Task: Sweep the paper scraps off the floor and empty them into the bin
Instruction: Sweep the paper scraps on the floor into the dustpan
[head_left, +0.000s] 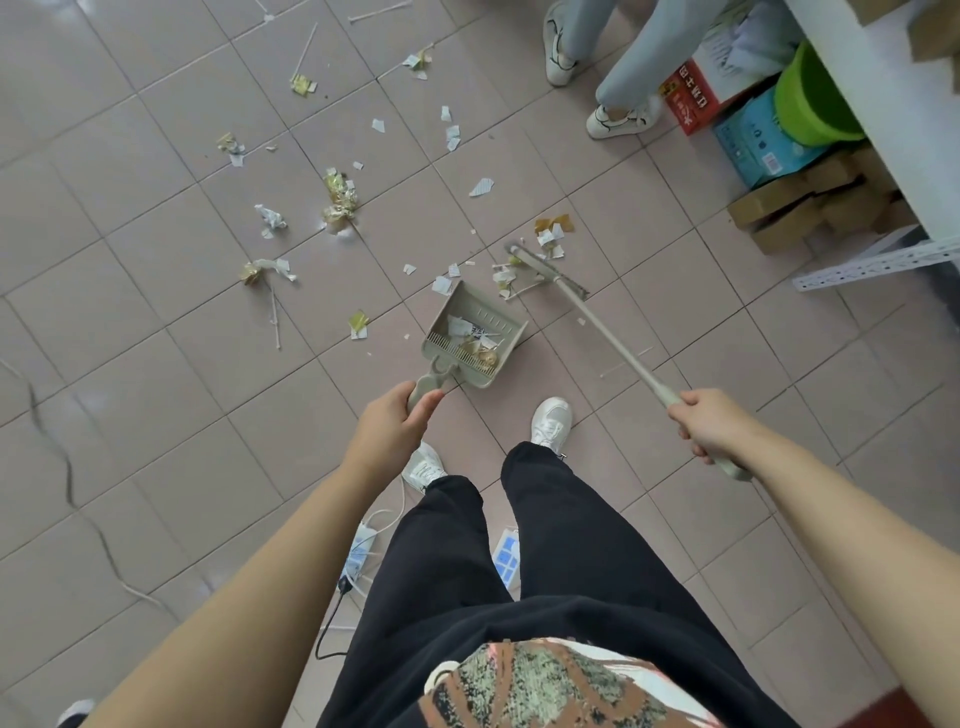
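Observation:
My left hand (394, 427) grips the handle of a beige dustpan (475, 338) that rests on the tiled floor and holds some white and gold scraps. My right hand (709, 423) grips the long handle of a beige broom (602, 325), whose head (545, 270) lies on the floor just right of the pan's mouth, among a small cluster of scraps (550, 236). Several more paper scraps (340, 200) and thin white sticks (274, 317) lie scattered over the tiles to the left and further away. No bin is in view.
Another person's legs and white shoes (618, 122) stand at the top right. Cardboard boxes (810, 202), a red box, a blue box and a green bucket (810, 98) sit under a white shelf at the right. Cables and a power strip (363, 551) lie by my feet.

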